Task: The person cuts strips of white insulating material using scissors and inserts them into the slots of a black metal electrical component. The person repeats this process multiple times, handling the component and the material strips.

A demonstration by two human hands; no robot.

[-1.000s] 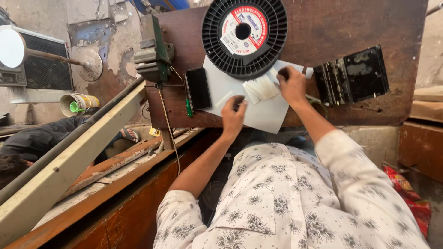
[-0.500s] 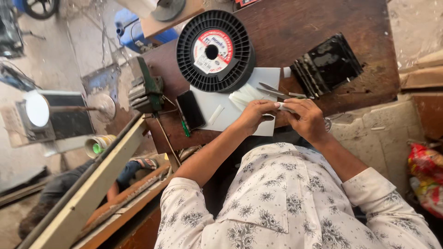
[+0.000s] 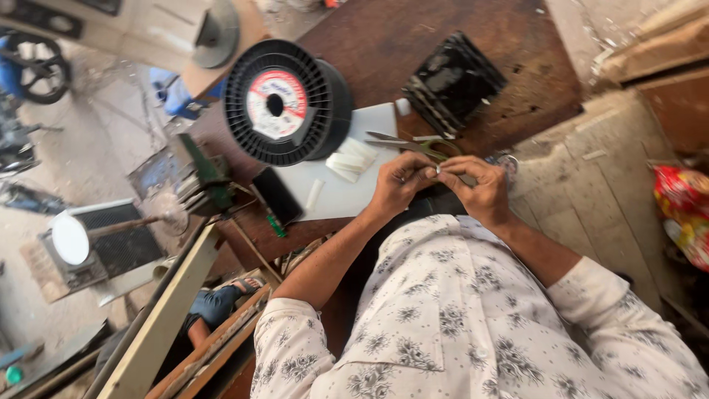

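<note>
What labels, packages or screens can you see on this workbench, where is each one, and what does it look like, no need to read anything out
Round label: on the face of the black spool, upper left of the bench; red and white with a centre hole.
Phone screen: dark rectangle, unlit, at the white sheet's left edge, left of the left hand.
Package: crinkled red and yellow bag, far right, beyond the right hand.

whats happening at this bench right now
A person in a flowered shirt sits at a brown workbench. The left hand and right hand meet over its near edge, pinching a small pale piece between the fingertips. Scissors lie just beyond the hands on a white sheet, with a big black spool and a few white strips nearby.
</note>
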